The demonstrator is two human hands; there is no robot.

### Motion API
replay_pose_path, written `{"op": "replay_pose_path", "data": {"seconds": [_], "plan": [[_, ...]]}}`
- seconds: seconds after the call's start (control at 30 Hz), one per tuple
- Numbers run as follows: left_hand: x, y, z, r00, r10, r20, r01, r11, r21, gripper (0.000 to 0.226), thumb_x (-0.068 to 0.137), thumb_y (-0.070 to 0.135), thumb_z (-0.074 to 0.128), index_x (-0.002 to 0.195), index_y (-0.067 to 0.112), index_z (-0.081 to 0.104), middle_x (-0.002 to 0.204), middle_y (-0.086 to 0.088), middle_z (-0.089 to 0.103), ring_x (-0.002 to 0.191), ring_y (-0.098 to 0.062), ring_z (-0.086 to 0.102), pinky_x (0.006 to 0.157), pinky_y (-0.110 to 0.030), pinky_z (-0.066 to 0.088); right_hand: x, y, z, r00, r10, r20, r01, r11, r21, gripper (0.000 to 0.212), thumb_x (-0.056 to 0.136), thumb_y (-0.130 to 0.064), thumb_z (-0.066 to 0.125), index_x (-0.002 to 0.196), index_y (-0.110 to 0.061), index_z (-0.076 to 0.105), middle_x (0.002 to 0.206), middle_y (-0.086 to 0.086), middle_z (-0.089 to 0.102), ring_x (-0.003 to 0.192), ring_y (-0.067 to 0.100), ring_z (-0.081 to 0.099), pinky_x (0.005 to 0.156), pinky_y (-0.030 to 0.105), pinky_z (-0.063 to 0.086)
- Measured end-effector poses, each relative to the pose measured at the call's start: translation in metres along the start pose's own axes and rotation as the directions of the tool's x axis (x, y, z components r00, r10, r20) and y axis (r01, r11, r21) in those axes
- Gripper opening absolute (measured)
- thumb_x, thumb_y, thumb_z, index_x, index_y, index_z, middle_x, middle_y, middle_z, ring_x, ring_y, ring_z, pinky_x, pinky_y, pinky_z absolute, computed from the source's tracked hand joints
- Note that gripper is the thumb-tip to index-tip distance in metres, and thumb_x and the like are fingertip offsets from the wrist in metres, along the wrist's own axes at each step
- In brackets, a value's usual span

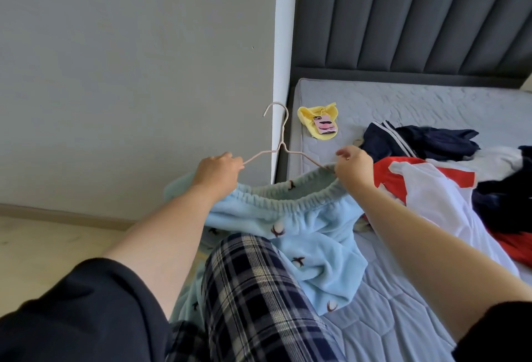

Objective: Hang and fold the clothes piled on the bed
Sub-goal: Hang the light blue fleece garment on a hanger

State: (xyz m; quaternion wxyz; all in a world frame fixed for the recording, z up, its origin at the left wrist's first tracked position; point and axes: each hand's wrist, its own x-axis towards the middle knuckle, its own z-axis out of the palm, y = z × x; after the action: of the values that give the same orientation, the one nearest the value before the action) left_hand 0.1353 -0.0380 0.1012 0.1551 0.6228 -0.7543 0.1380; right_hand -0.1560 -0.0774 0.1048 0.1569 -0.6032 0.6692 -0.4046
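Light blue fleece trousers [302, 235] with small dark prints hang from a thin pale wire hanger [280, 142], held up over the bed's left edge. My left hand [217, 173] grips the hanger's left arm together with the elastic waistband. My right hand [352, 167] pinches the waistband at the hanger's right arm. The trouser legs drape down over my checked-trousered knee. A pile of clothes [449, 177] in navy, red and white lies on the mattress to the right.
A yellow garment [309, 115] with a pink phone [325, 126] on it lies near the mattress's [431, 108] left corner. The grey padded headboard [417, 16] stands behind. A grey wall [129, 73] and pale floor [43, 246] are on the left.
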Motion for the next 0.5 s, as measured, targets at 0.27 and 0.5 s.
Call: {"op": "replay_pose_path", "data": {"seconds": [0.27,0.5], "plan": [[-0.004,0.006,-0.013,0.992,-0.027,-0.124,0.010,0.991,-0.130,0.020,0.089,0.008,0.061,0.071,-0.001,0.057,0.075,-0.021,0.055,0.057,-0.043,0.055,0.050,-0.036,0.029,0.009,0.017,-0.002,0.967,0.073,0.246,0.052,0.884,-0.465,0.009,0.085,-0.009,0.049,0.081,-0.016,0.049,0.090,0.007,0.052,0.102,0.030,0.043,0.072,0.034,0.034],[0.020,-0.014,-0.037,0.944,-0.283,-0.168,0.213,0.915,-0.342,0.023,0.094,0.015,0.054,0.075,0.001,0.056,0.088,-0.016,0.054,0.076,-0.038,0.053,0.064,-0.041,0.037,0.012,-0.038,0.011,0.997,-0.028,0.070,0.049,0.946,-0.322,0.015,0.087,-0.020,0.047,0.096,-0.014,0.057,0.093,0.012,0.065,0.090,0.034,0.059,0.087,0.038,0.042]]}}
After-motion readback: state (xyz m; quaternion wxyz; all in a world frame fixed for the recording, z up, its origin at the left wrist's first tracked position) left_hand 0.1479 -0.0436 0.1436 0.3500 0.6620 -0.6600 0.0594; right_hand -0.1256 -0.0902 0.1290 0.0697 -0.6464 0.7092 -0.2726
